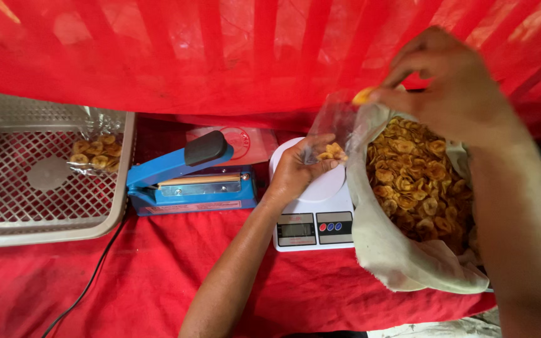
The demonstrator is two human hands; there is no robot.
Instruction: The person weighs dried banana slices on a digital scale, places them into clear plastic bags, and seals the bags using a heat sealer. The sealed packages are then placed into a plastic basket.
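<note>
Left hand [297, 168] pinching a small clear bag [328, 128] open above a white kitchen scale [313, 216]. Right hand [452, 78] gripping a banana chip [363, 96] over the bag mouth, beside a cloth sack [402, 256] of chips. Blue heat sealer [189, 181] and plastic basket [7, 228] to the left.

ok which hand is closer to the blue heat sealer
Left. The left hand holds a clear bag over the white scale, just right of the blue heat sealer; the right hand is farther right, above the chip sack.
</note>
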